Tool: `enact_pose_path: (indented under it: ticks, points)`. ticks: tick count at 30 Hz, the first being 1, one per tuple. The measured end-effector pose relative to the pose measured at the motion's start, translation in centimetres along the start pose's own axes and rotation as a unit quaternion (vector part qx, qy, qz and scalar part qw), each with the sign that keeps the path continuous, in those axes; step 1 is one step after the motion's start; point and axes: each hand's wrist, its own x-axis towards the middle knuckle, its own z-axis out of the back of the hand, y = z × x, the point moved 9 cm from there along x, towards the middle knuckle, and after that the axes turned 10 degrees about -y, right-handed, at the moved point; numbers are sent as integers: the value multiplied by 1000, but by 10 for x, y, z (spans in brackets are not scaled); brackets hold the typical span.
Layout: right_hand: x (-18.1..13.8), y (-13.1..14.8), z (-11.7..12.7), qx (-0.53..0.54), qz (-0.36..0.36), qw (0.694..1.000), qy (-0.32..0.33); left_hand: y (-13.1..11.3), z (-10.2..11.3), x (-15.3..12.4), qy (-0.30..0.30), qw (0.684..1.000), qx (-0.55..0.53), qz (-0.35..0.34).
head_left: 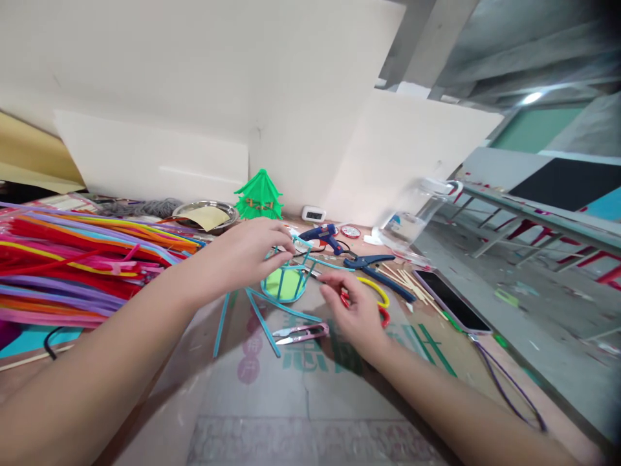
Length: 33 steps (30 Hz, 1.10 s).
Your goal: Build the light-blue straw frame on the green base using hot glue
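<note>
A small open cage of blue pipe cleaners [280, 299] with a light green round base [281, 283] stands mid-table. My left hand [252, 249] is closed at its top, thumb and fingertips pinching the upper blue strips; the exact hold is partly hidden. Just right of the cage, my right hand [353, 314] is curled round a pair of scissors with red and yellow handles [381, 292]. Their metal end points toward the cage, and my fingers cover their middle. Loose blue pipe cleaners [264, 323] lie in front, next to pink thread snips [303, 333].
Bundled coloured pipe cleaners [72, 265] fill the left side. Behind stand a green pipe-cleaner roof [261, 197], a metal dish [228, 210] and a small clock [314, 213]. A glue gun [323, 234], blue-handled cutter [373, 262], clear jug [407, 220], wooden sticks [412, 285] and phone [453, 301] lie rightward.
</note>
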Motion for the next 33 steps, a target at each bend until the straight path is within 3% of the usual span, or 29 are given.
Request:
enact_pose_path:
  ticks: [5, 12, 20, 33]
  points:
    - [-10, -25, -34, 1, -91, 993, 73, -6, -9, 0, -12, 1000, -7, -7]
    - [-16, -35, -61, 18, -119, 985, 126, -13, -18, -2, -9, 998, 38, -47]
    - [-17, -42, -62, 16, -91, 988, 124, -10, -18, 0, 9, 999, 33, -25]
    - [-17, -45, -65, 28, -108, 985, 131, -11, -24, -1, -19, 997, 20, -69]
